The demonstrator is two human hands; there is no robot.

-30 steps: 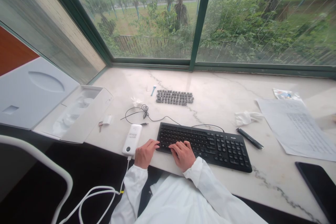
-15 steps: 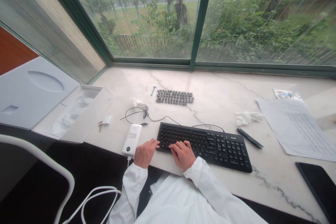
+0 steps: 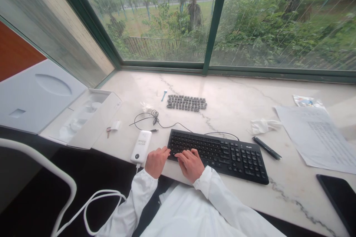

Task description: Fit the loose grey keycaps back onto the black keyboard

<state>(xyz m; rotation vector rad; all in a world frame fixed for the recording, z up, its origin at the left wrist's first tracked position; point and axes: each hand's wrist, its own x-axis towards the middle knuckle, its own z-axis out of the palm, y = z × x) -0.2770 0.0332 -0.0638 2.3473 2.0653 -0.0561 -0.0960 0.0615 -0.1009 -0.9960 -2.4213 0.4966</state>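
Note:
A black keyboard [image 3: 219,155] lies on the marble counter, its cable running back to a small coil [image 3: 155,117]. My left hand [image 3: 157,161] is at the keyboard's left end, fingers curled together with the fingertips at its edge; whatever is between them is too small to make out. Over the lower left keys rests my right hand [image 3: 190,164], fingers bent and close together, the tips hidden or too small to read. Behind the keyboard, rows of dark keycaps [image 3: 187,103] stand beside a small blue tool [image 3: 164,95]. A white power bank [image 3: 141,147] is left of my left hand.
An open white box [image 3: 91,118] is at the left, near a small key [image 3: 108,131]. To the right are a black pen-like item [image 3: 267,148], crumpled tissue [image 3: 265,126], printed paper [image 3: 319,137] and a black phone [image 3: 338,200]. The window [image 3: 167,22] is behind.
The view has shifted slightly. My right hand has moved a little left along the keyboard's front edge, closer to my left hand. My left hand stays at the keyboard's left end.

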